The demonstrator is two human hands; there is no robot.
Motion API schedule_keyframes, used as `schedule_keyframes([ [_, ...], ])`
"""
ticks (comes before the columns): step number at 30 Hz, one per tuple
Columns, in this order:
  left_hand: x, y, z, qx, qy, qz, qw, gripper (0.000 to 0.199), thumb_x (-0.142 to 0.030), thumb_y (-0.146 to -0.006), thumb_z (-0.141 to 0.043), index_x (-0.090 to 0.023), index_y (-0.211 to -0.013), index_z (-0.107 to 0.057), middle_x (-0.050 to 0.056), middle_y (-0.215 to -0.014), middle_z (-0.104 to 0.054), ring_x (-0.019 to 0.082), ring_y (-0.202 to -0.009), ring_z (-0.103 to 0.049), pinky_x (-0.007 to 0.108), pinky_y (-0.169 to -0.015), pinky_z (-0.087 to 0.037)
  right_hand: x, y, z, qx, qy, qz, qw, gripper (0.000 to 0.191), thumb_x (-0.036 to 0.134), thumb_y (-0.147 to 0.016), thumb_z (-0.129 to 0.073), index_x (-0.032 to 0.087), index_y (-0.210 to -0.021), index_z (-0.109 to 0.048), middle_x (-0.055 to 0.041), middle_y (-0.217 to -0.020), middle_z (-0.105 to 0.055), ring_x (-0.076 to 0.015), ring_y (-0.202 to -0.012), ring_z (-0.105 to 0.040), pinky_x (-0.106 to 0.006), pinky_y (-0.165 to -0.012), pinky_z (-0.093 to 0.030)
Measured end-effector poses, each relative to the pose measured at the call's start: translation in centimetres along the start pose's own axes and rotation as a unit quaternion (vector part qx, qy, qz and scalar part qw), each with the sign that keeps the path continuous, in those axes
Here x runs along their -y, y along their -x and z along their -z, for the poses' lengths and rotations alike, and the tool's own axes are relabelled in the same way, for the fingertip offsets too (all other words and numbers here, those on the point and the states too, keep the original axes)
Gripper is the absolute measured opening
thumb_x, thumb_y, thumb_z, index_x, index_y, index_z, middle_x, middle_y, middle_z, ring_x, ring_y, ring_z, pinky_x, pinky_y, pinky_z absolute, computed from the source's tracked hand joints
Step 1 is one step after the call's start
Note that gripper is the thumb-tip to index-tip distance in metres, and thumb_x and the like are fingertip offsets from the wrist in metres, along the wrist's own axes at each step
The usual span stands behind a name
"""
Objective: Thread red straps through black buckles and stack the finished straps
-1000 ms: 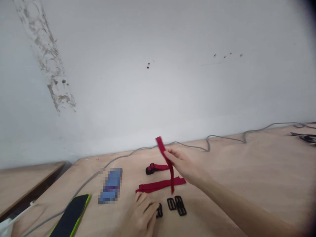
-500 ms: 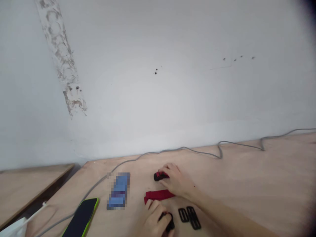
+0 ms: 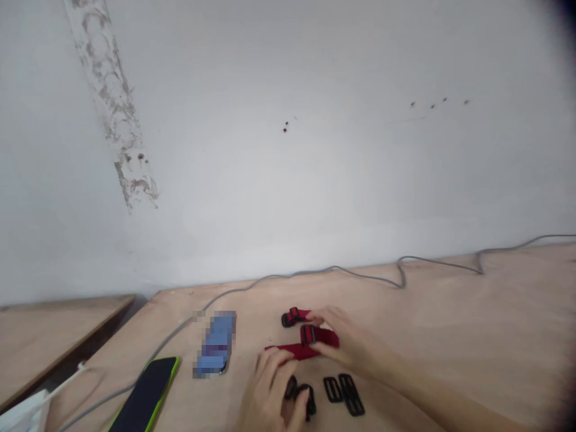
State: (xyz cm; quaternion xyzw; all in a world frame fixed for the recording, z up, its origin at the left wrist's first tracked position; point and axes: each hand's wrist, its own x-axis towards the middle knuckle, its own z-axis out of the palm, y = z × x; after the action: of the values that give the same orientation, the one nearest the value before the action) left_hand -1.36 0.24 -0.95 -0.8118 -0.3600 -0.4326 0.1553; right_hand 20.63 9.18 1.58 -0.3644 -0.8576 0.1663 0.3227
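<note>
A red webbing strap (image 3: 288, 350) lies on the table in front of me, with a black slider buckle (image 3: 308, 335) threaded on its right part. My right hand (image 3: 338, 336) is closed round its right end, thumb low and fingers above. A second piece of red strap with black buckles (image 3: 294, 315) lies just behind, its right end at my right fingertips. My left hand (image 3: 272, 387) has its fingers spread, the fingertips at the near edge of the strap. Black plastic buckles (image 3: 306, 399) lie under and beside its thumb, partly hidden.
Flat black slider buckles (image 3: 342, 393) lie right of my left hand. To the left are a blurred-out blue item (image 3: 216, 347) and a phone (image 3: 146, 393) in a green case. A grey cable (image 3: 333, 269) runs along the table's back, below a white wall (image 3: 288, 180).
My right hand has moved off the far buckle piece and now holds the nearer strap, whose buckle shows. My left fingers have spread and uncovered more of the black buckles.
</note>
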Motion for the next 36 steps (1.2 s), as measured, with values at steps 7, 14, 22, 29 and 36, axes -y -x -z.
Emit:
schedule_keyframes([
  [7,-1.7,-1.2,0.3,0.017,0.027,-0.142,0.989,0.032,-0.034,-0.106,-0.042,-0.013,-0.115,-0.064,0.013,-0.097,-0.076,0.023,-0.091,-0.072,0.035,-0.080,-0.057,2.4,7.4,-2.6,-0.014,-0.009,0.026,1.000,0.026,0.008,-0.071,-0.065,0.026,-0.090,-0.061,-0.0035,-0.093,-0.070,-0.0236,-0.090,-0.063,-0.035,-0.083,-0.051],
  [14,-0.9,0.0,-0.1,-0.010,-0.009,-0.125,0.992,0.027,-0.024,-0.106,-0.042,-0.012,-0.116,-0.064,0.012,-0.099,-0.078,0.023,-0.093,-0.074,0.036,-0.089,-0.054,2.7,6.9,-1.4,-0.013,-0.031,0.072,0.997,0.013,0.011,-0.080,-0.062,0.023,-0.084,-0.058,-0.0036,-0.091,-0.067,-0.0207,-0.088,-0.061,-0.031,-0.078,-0.050],
  [22,-0.3,0.2,0.0,0.044,0.003,-0.116,0.992,0.030,-0.032,-0.104,-0.047,-0.015,-0.126,-0.058,0.010,-0.097,-0.080,0.023,-0.091,-0.076,0.036,-0.087,-0.056,2.4,7.0,-1.4,0.002,-0.047,0.046,0.998,0.004,0.022,-0.086,-0.069,0.025,-0.086,-0.066,-0.0023,-0.094,-0.069,-0.0194,-0.089,-0.063,-0.028,-0.080,-0.051],
  [29,-1.0,0.1,0.5,0.035,0.010,-0.041,0.999,0.037,-0.019,-0.086,-0.057,-0.013,-0.123,-0.058,0.014,-0.102,-0.074,0.029,-0.095,-0.071,0.042,-0.087,-0.056,2.9,7.4,-2.4,-0.040,-0.048,0.015,0.998,0.015,0.023,-0.081,-0.076,0.030,-0.093,-0.070,-0.0005,-0.094,-0.073,-0.0216,-0.091,-0.066,-0.031,-0.085,-0.053],
  [36,-1.4,-0.4,0.5,0.072,0.086,-0.022,0.993,0.027,-0.009,-0.083,-0.055,-0.018,-0.107,-0.062,0.008,-0.087,-0.072,0.023,-0.079,-0.070,0.036,-0.074,-0.059,3.7,7.0,-1.7,-0.002,-0.091,0.009,0.996,0.049,0.036,-0.076,-0.083,0.034,-0.122,-0.067,-0.0040,-0.116,-0.073,-0.0270,-0.104,-0.065,-0.037,-0.096,-0.051],
])
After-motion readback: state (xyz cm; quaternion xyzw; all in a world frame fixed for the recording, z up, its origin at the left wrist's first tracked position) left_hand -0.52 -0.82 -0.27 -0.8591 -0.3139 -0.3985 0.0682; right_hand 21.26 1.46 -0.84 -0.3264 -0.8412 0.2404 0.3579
